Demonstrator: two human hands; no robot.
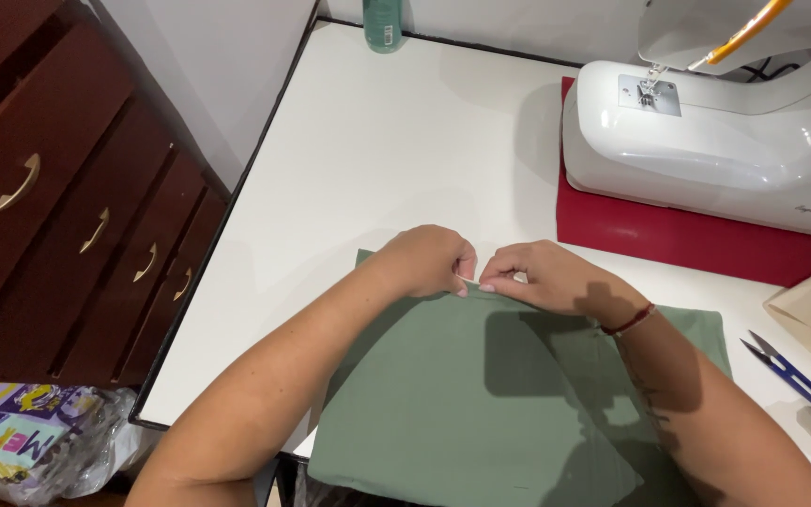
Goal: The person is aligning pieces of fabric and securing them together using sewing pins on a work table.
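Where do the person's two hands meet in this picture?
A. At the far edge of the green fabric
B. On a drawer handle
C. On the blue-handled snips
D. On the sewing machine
A: the left hand and right hand pinch the far edge of the green fabric on the white table, fingertips nearly touching.

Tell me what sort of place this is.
Probably a home sewing corner: a white sewing machine on a white table, green fabric under both hands, and thread snips nearby.
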